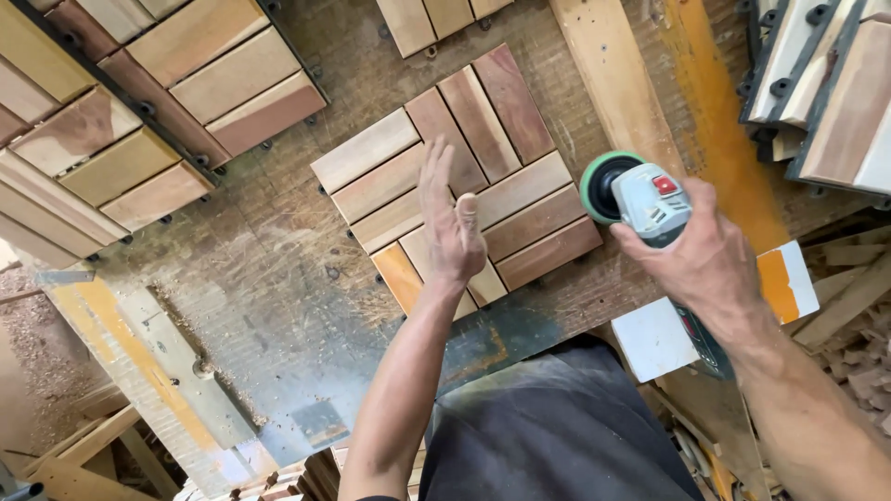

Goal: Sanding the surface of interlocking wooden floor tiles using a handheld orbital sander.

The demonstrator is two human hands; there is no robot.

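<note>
Left hand (451, 221) rests on wooden tile (455, 176); right hand (698, 252) grips sander (640, 202).

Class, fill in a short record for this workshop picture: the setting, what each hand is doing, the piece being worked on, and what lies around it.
Setting: dusty wooden workbench, seen from above
Left hand: open, flat on the wooden slat tile
Right hand: gripping a grey power sander with a green pad, held beside the tile's right edge
Tile: square, four blocks of slats in alternating directions
Around: stacked slat tiles at upper left, more tiles at upper right
</note>
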